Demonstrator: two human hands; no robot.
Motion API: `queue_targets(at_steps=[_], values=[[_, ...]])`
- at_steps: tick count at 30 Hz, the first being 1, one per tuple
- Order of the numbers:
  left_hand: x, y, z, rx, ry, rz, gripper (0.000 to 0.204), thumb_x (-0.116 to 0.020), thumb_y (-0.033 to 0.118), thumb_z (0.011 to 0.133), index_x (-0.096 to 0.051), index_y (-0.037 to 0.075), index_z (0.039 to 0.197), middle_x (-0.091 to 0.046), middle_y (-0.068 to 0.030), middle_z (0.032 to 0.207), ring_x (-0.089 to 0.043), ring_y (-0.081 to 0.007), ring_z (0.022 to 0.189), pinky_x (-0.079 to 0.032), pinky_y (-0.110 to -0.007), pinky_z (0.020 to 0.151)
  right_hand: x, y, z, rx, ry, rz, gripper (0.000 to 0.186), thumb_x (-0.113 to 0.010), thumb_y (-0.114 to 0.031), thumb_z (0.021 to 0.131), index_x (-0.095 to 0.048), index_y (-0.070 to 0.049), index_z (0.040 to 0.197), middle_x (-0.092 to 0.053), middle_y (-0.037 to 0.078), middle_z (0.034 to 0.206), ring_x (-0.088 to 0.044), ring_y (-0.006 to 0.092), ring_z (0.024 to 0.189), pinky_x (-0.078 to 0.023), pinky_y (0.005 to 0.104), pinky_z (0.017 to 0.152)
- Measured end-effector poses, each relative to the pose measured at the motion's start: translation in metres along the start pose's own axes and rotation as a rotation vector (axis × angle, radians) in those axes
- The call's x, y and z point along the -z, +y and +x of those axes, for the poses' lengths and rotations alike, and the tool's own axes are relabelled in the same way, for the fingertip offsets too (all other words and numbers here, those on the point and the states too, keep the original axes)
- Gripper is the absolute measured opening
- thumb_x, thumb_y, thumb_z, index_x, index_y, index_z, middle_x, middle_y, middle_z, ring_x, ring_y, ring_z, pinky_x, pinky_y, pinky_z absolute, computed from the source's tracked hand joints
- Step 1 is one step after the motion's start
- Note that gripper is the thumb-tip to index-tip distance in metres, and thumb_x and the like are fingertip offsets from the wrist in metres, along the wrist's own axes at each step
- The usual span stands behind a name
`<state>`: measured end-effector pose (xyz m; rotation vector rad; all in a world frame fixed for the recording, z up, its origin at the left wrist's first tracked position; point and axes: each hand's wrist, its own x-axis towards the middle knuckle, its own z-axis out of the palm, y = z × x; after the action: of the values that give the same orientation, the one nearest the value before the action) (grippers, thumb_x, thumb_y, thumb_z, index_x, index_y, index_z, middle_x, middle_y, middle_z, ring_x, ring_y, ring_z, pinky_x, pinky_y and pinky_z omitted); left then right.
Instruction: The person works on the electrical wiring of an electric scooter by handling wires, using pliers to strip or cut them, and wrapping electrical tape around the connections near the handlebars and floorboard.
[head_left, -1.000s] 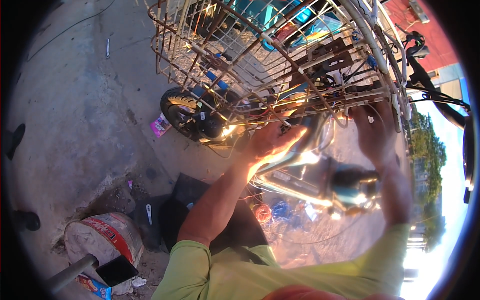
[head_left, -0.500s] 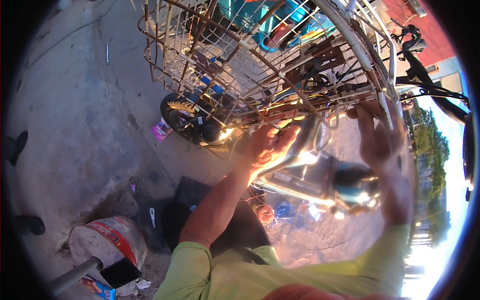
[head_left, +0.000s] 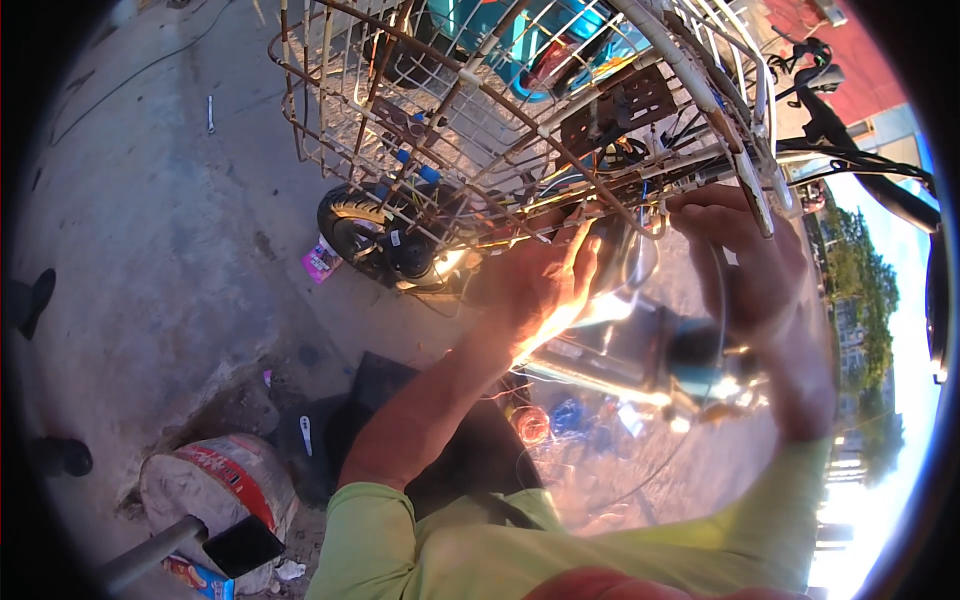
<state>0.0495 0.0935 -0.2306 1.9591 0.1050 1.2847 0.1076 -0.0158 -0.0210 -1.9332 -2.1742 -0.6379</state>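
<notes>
Here we logged our left hand [head_left: 535,278] cupped beneath the rusty wire basket [head_left: 480,110], seemingly steadying its wiring, grip unclear in glare, and our right hand [head_left: 745,255] curled loosely near its white rim.

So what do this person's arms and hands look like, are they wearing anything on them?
Both hands are bare: no gloves, rings or watch visible on the left hand or right hand. The forearms are uncovered; lime-green sleeves are pushed up near the elbows. Sun glare washes out finer detail.
</notes>
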Motion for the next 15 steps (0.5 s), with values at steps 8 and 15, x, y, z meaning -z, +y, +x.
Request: queue_targets(at_steps=[8, 15], values=[[-0.004, 0.000, -0.003, 0.124, -0.047, -0.033, 0.035, -0.068, 0.012, 0.087, -0.065, 0.010, 0.122, -0.072, -0.0157, 0.097, -0.069, -0.0339, 0.079, -0.057, -0.042, 0.070, 0.008, -0.004, 0.006, -0.015, 0.010, -0.009, 0.021, -0.071, 0.005, 0.082, -0.067, -0.001, 0.101, -0.072, 0.017, 0.091, -0.071, 0.0299, 0.072, -0.056, 0.0375, 0.059], [0.002, 0.005, -0.005, 0.130, -0.119, -0.066, 0.036, -0.068, 0.010, 0.087, -0.065, 0.009, 0.123, -0.073, -0.0140, 0.103, -0.069, -0.0333, 0.093, -0.057, -0.042, 0.075, 0.019, -0.011, 0.013, -0.035, -0.091, -0.025, 0.021, -0.071, 0.004, 0.082, -0.066, -0.002, 0.101, -0.072, 0.015, 0.093, -0.071, 0.0305, 0.072, -0.055, 0.0382, 0.059]])
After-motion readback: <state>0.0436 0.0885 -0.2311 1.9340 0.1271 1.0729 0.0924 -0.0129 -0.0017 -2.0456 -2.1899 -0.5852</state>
